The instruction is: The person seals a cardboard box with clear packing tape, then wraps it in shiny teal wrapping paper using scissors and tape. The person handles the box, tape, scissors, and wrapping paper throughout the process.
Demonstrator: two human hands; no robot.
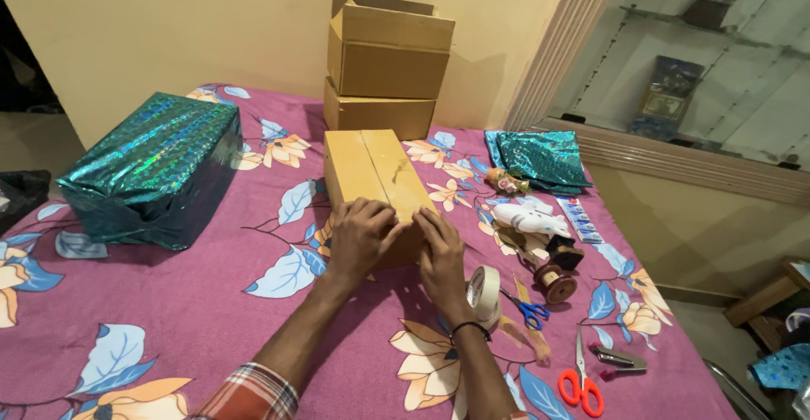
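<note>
Pressing flat on the near end of a plain brown cardboard box [375, 185], the left hand [361, 236] and right hand [440, 251] lie side by side, palms down, fingers spread, gripping nothing. Box lies mid-bed on a purple floral bedsheet [169, 302]. White tape roll [484, 295] just beside the right wrist; blue-handled scissors [528, 308] near it. Teal holographic wrapped box [152, 167] well left.

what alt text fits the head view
Both hands, left and right, press on the near end of a closed cardboard box on a floral cloth. A wrapped teal box sits left; tape and scissors lie right.
</note>
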